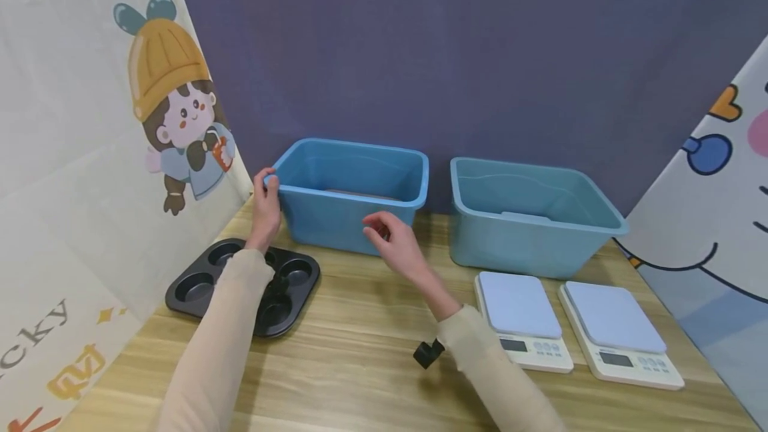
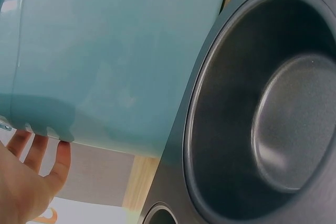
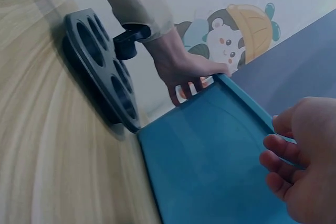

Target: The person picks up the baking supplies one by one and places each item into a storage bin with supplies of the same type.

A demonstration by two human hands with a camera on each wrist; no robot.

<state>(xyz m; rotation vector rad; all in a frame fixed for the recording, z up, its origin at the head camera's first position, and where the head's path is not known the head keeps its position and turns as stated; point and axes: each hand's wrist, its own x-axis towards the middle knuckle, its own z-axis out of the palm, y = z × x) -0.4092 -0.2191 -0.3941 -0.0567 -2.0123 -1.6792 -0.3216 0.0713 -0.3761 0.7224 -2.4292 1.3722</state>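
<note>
My left hand (image 1: 266, 209) rests against the outer left corner of a blue plastic bin (image 1: 345, 225), its fingertips on the wall near the rim. In the left wrist view, the spread fingers (image 2: 38, 153) touch the bin's side from outside. My right hand (image 1: 396, 243) hovers in front of the bin, fingers loosely bent with nothing between them. The right wrist view has its fingers (image 3: 281, 169) near the rim; contact there cannot be told. A dark muffin tin (image 1: 294, 295) lies on the table beneath my left forearm. Something reddish-brown shows inside the bin.
A second, paler teal bin (image 1: 531, 245) stands on the right. Two white kitchen scales, one left (image 1: 519, 309) and one right (image 1: 618, 325), lie before it on the wooden table (image 1: 354, 365). A dark cloth backdrop (image 1: 444, 52) and printed side panels (image 1: 66, 132) surround the table.
</note>
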